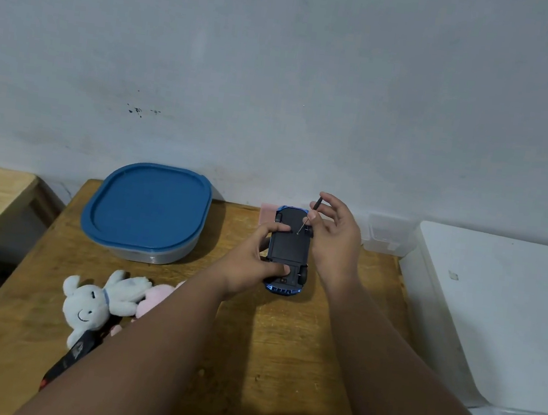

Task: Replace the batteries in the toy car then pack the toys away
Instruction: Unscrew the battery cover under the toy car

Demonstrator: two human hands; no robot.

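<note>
A blue toy car (pixel 289 249) lies upside down on the wooden table (pixel 248 349), its black underside facing up. My left hand (pixel 252 263) grips the car from the left, thumb near the rear and a finger across the underside. My right hand (pixel 334 235) pinches a thin black screwdriver (pixel 309 217), tip touching the underside near the car's far end. A white plush bunny (pixel 98 303) and a pink plush toy (pixel 154 296) lie at the left front, the pink one partly hidden by my left arm.
A container with a blue lid (pixel 146 209) stands at the back left of the table. A small clear plastic box (pixel 388 237) sits by the wall at the right, beside a white bin (pixel 500 318). A pink item (pixel 267 213) lies behind the car. A black strap (pixel 75 355) trails from the bunny.
</note>
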